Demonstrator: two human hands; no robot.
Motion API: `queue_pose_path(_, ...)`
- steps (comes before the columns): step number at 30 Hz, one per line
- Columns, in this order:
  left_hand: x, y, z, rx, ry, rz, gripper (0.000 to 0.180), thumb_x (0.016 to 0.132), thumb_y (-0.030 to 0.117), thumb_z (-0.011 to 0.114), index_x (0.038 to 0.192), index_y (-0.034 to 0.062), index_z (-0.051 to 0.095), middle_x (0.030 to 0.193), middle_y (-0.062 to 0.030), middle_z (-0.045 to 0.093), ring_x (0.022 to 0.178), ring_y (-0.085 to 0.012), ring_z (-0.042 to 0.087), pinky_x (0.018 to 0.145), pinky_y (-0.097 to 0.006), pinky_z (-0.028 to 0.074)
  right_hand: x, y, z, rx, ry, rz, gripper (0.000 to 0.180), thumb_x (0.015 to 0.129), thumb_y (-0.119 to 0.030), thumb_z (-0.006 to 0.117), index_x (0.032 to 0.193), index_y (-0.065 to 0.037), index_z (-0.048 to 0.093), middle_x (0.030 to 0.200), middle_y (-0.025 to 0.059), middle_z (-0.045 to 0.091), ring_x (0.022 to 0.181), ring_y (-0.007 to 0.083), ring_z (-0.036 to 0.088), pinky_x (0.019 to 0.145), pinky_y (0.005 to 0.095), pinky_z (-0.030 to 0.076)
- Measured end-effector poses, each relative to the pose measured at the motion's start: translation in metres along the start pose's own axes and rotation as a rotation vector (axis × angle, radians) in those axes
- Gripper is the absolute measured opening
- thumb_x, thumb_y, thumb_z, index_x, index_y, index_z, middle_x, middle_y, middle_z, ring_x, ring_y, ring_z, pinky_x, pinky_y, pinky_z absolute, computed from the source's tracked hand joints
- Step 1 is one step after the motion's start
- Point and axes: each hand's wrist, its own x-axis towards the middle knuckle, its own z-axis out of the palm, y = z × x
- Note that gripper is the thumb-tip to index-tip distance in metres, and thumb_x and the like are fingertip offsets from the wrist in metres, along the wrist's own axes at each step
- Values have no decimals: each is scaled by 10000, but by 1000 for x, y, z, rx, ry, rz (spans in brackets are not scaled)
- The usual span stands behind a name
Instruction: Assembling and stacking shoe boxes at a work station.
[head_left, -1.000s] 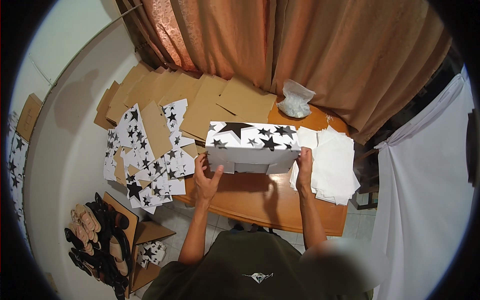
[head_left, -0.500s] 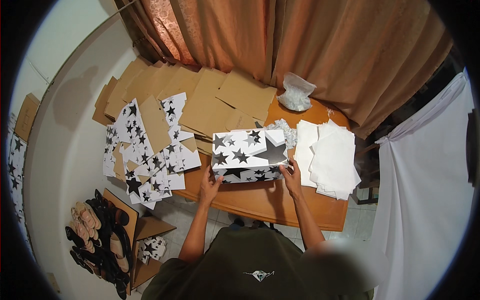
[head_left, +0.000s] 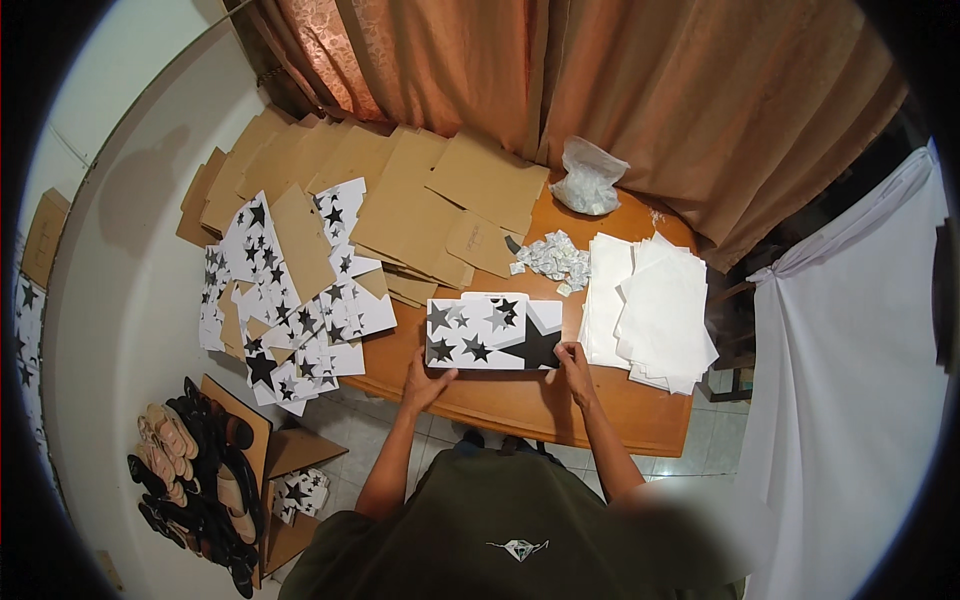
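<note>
You have a white rectangular cardboard box printed with black and grey stars [head_left: 492,333] lying on the front part of the orange-brown wooden table [head_left: 560,405], right before you. Your left hand [head_left: 428,385] sits at its lower left corner, fingers spread against the near edge and thumb up on the box — holding it rather than clamped round it. Your right hand [head_left: 575,364] is at the lower right corner, fingers curled onto the box's edge, touching it; how firmly it grips you cannot tell from here.

To the right of the box, just beside your right hand, lies a loose stack of white paper sheets [head_left: 652,310]. Behind the box sits a small heap of crumpled printed paper scraps [head_left: 552,257], and further back a clear plastic bag with white contents [head_left: 590,178] near the rust-coloured curtain [head_left: 560,80]. To the left, flat brown cardboard blanks [head_left: 400,200] overlap star-printed flat sheets [head_left: 290,310] that spill past the table's edge. Down on the floor at the left — a wooden shoe rack with sandals [head_left: 195,470].
</note>
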Motion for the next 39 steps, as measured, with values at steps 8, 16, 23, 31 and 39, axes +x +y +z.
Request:
queue_pose_path(8, 26, 16, 1, -439, -109, -308, 569, 936, 314, 736, 1373, 16, 527, 1344, -169, 590, 1269, -258, 533, 1040, -383, 435, 9, -12, 6, 66, 86, -192, 542, 1047, -506, 476, 1156, 14, 581, 1166, 173, 592, 1042, 253, 582, 946, 372, 469)
queue_pose_path(16, 32, 47, 19, -208, 292, -250, 850, 871, 411, 797, 1449, -35, 362, 1222, -230, 572, 1093, -303, 579, 936, -414, 501, 23, 5, -23, 210, 180, 57, 687, 1057, -618, 309, 1061, -22, 650, 1072, 106, 651, 1017, 209, 582, 944, 375, 453)
queue_pose_path(23, -2, 92, 45, -587, -84, -739, 1187, 751, 380, 908, 1564, 63, 104, 1380, -244, 457, 1138, -350, 575, 691, -391, 554, 23, -39, -10, 8, -216, -1, 820, 1022, -703, 186, 1422, -94, 563, 1292, 140, 611, 1331, 285, 458, 1178, 511, 202)
queue_pose_path(31, 9, 85, 65, -402, -35, -217, 776, 831, 57, 796, 1474, 84, 362, 1409, -163, 507, 1299, -267, 516, 1098, -390, 425, -1, -58, -4, 12, -354, 181, 822, 1008, -727, 243, 1528, -122, 438, 1148, 103, 605, 1004, 209, 570, 922, 373, 446)
queue_pose_path(39, 60, 95, 53, -352, -342, 111, 558, 903, -46, 658, 1415, 32, 448, 1353, -165, 583, 1311, -260, 535, 1102, -352, 413, -18, -33, 14, 68, -386, 70, 776, 1033, -666, 297, 1563, -99, 315, 1377, 158, 550, 1124, 261, 621, 930, 391, 526)
